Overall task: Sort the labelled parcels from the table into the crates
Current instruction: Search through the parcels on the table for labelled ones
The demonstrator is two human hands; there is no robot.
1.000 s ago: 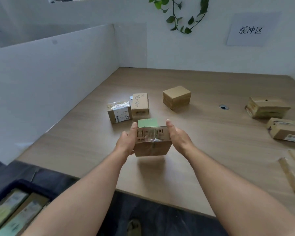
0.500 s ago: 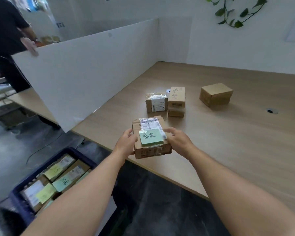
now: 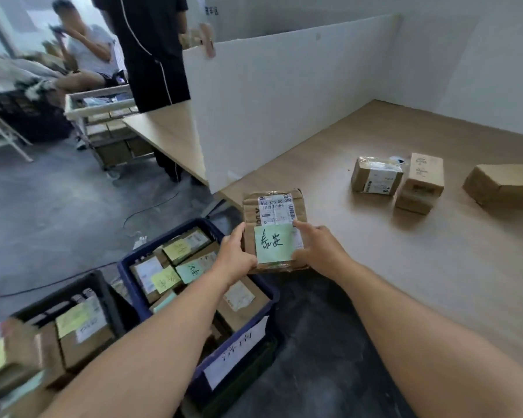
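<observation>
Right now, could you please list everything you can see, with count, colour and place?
Held parcel: one, brown, green note, above the table edge.
Table parcels: three, brown, on the table at right.
Table: one, light wood.
Blue crate: one, on the floor, holding labelled parcels.
Black crate: one, left of the blue one, holding parcels.
White partition: one, along the table.
People: two, background left.
Left hand: grips the parcel's left side.
Right hand: grips its right side.
</observation>
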